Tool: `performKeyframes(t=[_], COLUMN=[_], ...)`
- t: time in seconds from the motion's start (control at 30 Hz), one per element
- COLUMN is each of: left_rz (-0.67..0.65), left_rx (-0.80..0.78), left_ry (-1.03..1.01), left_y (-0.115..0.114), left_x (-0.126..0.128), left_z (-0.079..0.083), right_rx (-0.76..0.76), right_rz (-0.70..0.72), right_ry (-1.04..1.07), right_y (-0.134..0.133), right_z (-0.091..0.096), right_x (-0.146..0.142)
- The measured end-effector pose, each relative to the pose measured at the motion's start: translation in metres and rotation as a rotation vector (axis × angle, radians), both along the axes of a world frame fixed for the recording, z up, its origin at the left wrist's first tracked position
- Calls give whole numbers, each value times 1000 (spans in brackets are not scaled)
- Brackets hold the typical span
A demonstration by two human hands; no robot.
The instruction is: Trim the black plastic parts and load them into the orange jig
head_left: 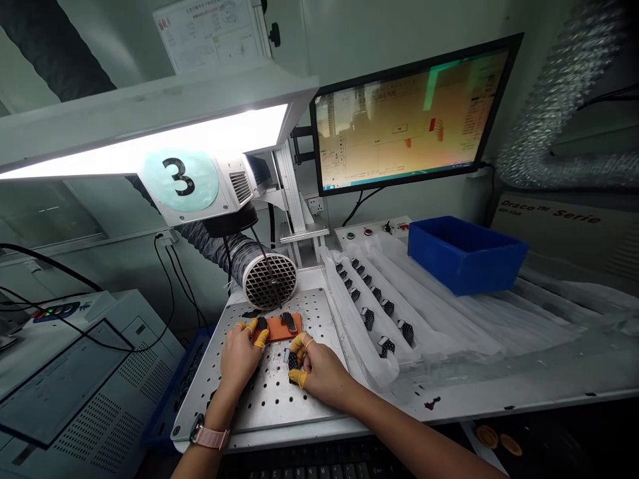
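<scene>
Yellow finger cots cover the fingertips of both hands. My left hand [239, 356] is at the left end of an orange block [279, 327], its thumb and fingers closed about a small black part [262, 323] there. Another black part [288, 320] sits at the right of the block. Just in front of the block, my right hand [319, 369] pinches a small black part with a dotted, textured face [293, 362] and a pale tab. Below both hands lies a perforated metal plate [269, 416].
A machine head marked 3 [184, 183] and a round grilled duct [270, 281] stand over the plate's back. To the right, similar black parts [367, 318] lie in rows on white foam sheeting [439, 332], near a blue bin [466, 263]. A keyboard [309, 471] is at the front.
</scene>
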State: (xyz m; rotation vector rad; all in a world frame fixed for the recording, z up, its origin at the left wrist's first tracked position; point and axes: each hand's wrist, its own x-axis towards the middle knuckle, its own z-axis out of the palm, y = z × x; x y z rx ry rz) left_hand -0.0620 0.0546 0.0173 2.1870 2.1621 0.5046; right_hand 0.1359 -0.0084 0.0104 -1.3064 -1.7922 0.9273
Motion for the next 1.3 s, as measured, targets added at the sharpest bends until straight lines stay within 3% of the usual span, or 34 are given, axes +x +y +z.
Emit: performKeyframes(t=[0.1,0.3,0.73,0.93,1.13,1.3], left_rz=[-44,32,62,110,63,24], left_rx=[-32,-11,22,16,34,128], left_ry=[-11,-10,29,-40,-145,-221], left_y=[4,12,3,1,2,-27], left_x=[-5,-8,8,7,-9,-39], left_z=[1,11,9,7,12,13], right_rx=[-10,9,1,-59,-33,-10], right_rz=[8,36,-9,-31,13,7], right_ry=[15,97,141,211,266,249], right_y=[2,3,3,6,4,6], right_z=[-1,-2,3,-7,-4,1], right_x=[1,1,0,0,2,3])
